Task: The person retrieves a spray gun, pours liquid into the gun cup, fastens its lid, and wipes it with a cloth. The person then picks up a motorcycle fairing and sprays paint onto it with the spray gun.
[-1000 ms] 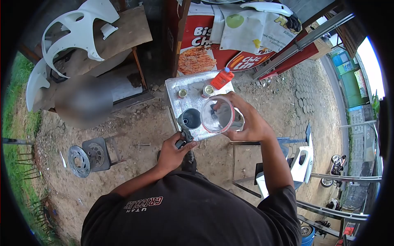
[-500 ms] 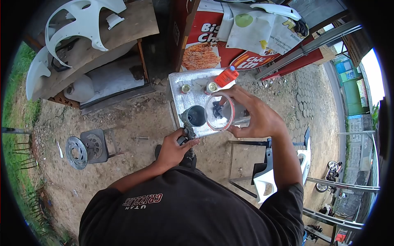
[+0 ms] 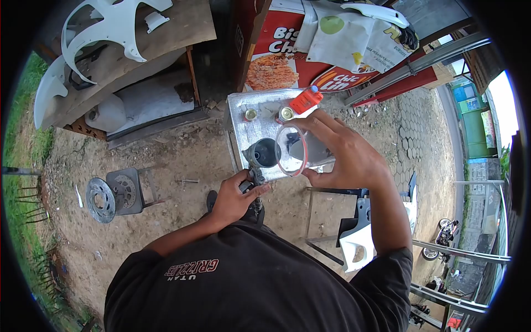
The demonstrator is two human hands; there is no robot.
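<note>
My left hand [image 3: 232, 198] is wrapped round the handle of a spray gun [image 3: 255, 176], whose round grey cup [image 3: 265, 153] is open at the top. In my right hand [image 3: 354, 152] is a clear plastic cup [image 3: 291, 150] with a reddish rim, tilted with its mouth toward the spray gun's cup. Dark material shows inside the clear cup. Beyond both hands, two small cans [image 3: 250, 114] [image 3: 286, 114] and a red bottle [image 3: 306, 100] with a blue cap stand on a silver-covered table [image 3: 265, 99].
White fairing panels [image 3: 105, 33] lie on a wooden bench [image 3: 166, 50] at upper left. A stool [image 3: 128, 191] with brake discs [image 3: 101, 200] stands at left. Right of my body, a metal frame [image 3: 323, 252] holds white panels [image 3: 357, 249]. A red signboard [image 3: 276, 72] stands behind the table.
My right hand has turned the clear cup further, so its mouth faces more toward the spray gun. My left hand keeps its grip. The camera view has shifted slightly.
</note>
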